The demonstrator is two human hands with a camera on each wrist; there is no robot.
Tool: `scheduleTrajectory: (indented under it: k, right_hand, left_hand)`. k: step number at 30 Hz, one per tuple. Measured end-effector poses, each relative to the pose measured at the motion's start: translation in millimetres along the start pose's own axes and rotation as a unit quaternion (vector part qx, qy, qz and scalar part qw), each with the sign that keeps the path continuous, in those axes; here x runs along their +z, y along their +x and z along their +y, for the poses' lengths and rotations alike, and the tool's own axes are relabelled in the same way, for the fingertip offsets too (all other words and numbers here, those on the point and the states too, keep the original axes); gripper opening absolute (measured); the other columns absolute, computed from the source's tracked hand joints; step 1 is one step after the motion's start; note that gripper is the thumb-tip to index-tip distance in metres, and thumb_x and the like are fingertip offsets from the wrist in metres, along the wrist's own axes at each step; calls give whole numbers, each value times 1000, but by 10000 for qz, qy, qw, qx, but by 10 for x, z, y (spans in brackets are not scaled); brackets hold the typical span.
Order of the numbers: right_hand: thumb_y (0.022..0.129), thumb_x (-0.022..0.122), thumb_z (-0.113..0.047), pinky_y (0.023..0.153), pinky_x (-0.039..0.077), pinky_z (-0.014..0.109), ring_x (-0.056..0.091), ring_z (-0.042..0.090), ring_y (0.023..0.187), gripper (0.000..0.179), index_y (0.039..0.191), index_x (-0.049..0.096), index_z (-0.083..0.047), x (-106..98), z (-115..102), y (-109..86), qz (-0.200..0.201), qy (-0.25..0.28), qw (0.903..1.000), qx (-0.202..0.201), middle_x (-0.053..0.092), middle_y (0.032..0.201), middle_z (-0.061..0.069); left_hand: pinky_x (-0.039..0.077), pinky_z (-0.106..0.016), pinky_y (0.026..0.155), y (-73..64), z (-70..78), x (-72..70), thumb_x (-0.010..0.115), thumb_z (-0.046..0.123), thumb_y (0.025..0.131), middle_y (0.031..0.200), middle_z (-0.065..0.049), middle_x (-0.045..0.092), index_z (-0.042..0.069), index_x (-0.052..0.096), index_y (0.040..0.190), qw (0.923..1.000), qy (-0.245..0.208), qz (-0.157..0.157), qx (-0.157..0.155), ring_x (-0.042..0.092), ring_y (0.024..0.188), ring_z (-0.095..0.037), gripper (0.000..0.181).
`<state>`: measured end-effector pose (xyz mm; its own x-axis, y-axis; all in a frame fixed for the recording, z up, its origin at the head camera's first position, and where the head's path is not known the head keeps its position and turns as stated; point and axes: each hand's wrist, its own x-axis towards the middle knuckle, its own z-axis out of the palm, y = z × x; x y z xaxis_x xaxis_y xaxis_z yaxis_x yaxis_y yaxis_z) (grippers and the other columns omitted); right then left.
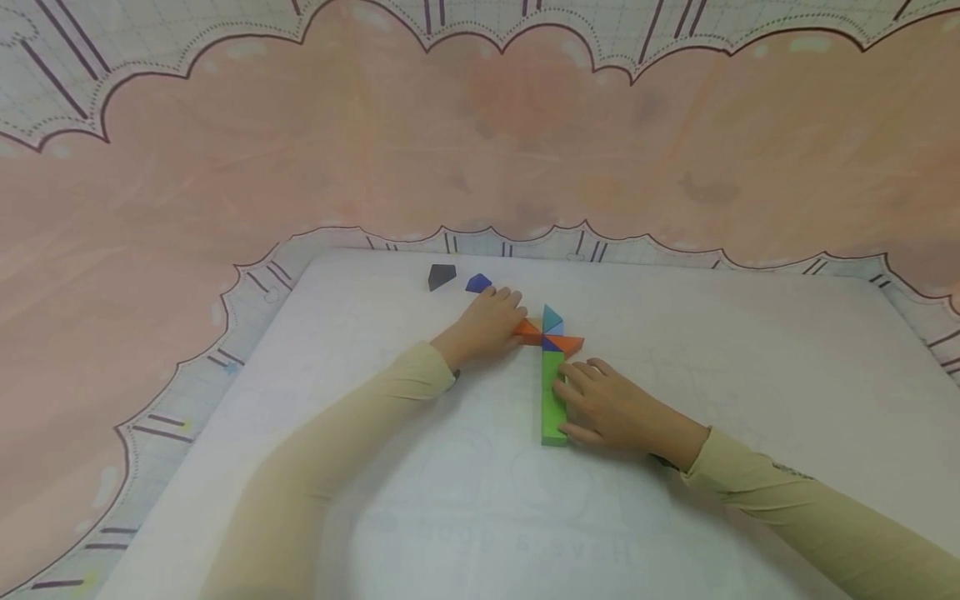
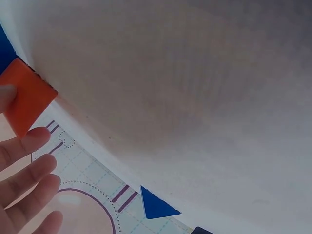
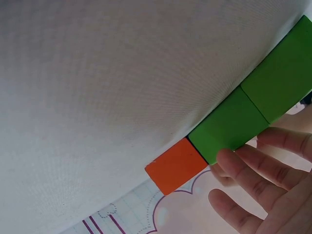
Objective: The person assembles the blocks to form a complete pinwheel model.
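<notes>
A pinwheel of blocks [image 1: 552, 342] lies on a white table [image 1: 465, 517], between two hands. The left hand [image 1: 487, 323] pinches its left orange block [image 1: 529, 335], partly covering it. The right hand [image 1: 611, 408], fingers loosely extended, touches the right side of the green stem [image 1: 553, 392], whose long axis runs away from the person. Left-hand fingers partly hide a loose blue block [image 1: 477, 284].

Two green blocks [image 3: 233, 123] lie end to end on a white surface [image 3: 112, 97], an orange block [image 3: 176, 166] against one end. The right hand [image 3: 273, 195] touches the green ones.
</notes>
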<state>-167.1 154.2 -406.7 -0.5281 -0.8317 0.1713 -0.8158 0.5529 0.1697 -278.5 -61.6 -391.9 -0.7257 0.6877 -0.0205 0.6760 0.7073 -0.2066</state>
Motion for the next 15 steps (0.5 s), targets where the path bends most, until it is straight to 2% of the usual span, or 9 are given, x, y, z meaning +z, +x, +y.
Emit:
scheduleTrajectory:
  k: [8, 15]
  right_hand:
    - [87, 58, -46, 93, 46, 44, 56, 27, 104, 46, 112, 55, -7, 5, -2, 0, 84, -38, 9999, -66, 56, 116, 12]
    - [87, 58, -46, 93, 46, 44, 57, 28, 103, 46, 111, 55, -6, -9, -4, -2, 162, -60, 9998, -83, 56, 115, 13]
  left_hand:
    - [38, -42, 104, -40, -39, 10, 51, 40, 93, 123, -9, 58, 12, 62, 115, 9998, -65, -181, -80, 51, 115, -25, 38]
    - [36, -44, 105, -102, -109, 15, 50, 40, 94, 128, -11, 55, 11, 60, 118, 9993, 81, -358, 26, 50, 118, -27, 40]
